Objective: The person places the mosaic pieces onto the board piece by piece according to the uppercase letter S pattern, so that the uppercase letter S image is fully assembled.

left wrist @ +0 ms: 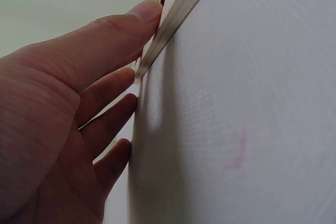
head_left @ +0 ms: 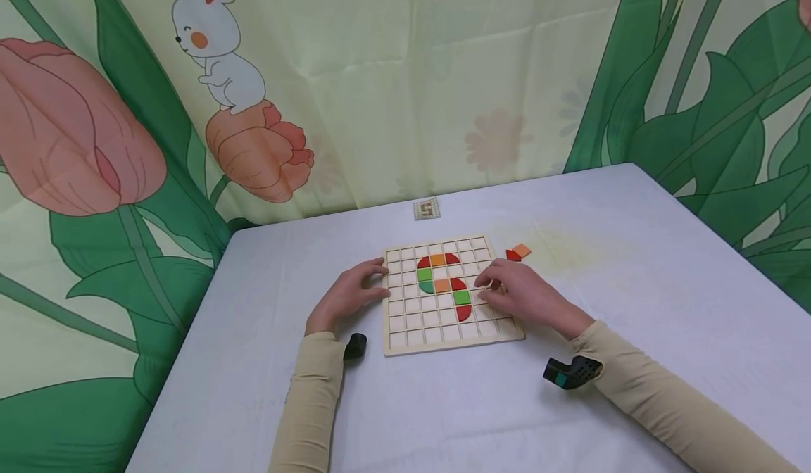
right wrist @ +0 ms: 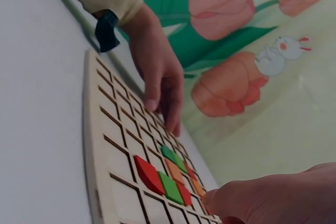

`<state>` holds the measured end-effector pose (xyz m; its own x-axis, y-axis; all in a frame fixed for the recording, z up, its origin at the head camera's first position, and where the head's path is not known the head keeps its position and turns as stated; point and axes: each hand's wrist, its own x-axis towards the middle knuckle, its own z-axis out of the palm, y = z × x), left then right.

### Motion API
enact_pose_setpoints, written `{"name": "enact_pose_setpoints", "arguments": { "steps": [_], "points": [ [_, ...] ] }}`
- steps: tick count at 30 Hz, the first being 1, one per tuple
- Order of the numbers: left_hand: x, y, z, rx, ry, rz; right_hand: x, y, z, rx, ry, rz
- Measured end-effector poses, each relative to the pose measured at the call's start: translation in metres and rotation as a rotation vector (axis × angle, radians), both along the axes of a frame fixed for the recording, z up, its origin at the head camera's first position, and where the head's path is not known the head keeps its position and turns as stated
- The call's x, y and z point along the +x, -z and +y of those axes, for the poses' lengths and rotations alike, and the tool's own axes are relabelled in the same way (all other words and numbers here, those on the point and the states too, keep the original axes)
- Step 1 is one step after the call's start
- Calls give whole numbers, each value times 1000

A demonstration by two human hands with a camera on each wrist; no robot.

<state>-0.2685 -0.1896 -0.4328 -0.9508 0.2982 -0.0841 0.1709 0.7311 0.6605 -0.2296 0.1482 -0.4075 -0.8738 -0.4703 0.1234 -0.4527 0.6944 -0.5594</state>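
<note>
A square wooden grid board (head_left: 415, 320) lies on the table, with red, orange and green pieces in its cells. Among them are an orange square (head_left: 437, 260), a green square (head_left: 462, 297) and a red quarter-round (head_left: 464, 312). My left hand (head_left: 345, 293) rests at the board's left edge; in the left wrist view its thumb (left wrist: 105, 40) touches the rim and the fingers are extended. Over the board's right side hovers my right hand (head_left: 522, 291), fingers loosely bent, thumb and forefinger apart, no piece showing between them. In the right wrist view this hand (right wrist: 283, 198) partly hides the pieces.
Beyond the right hand, beside the board, lie an orange square piece (head_left: 522, 250) and a red piece (head_left: 512, 255), partly overlapping in view. A small patterned card (head_left: 427, 209) lies near the far table edge. Behind the white table (head_left: 241, 388) hangs a printed curtain (head_left: 380, 72).
</note>
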Motion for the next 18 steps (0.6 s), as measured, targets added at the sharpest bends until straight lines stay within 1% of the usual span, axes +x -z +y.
{"name": "enact_pose_setpoints", "arguments": {
  "steps": [5,8,11,14,18],
  "points": [
    [1,0,1,-3,-4,7,-11,-5,32,-6,66,42],
    [1,0,1,-4,-9,2,-18,-10,50,-16,103,47],
    [1,0,1,-6,-13,-8,-26,-18,66,-24,163,17],
    [1,0,1,-6,-7,0,-33,-27,77,-29,228,-26],
    [2,-1,0,-5,2,15,-43,-37,87,-39,270,-69]
  ]
}}
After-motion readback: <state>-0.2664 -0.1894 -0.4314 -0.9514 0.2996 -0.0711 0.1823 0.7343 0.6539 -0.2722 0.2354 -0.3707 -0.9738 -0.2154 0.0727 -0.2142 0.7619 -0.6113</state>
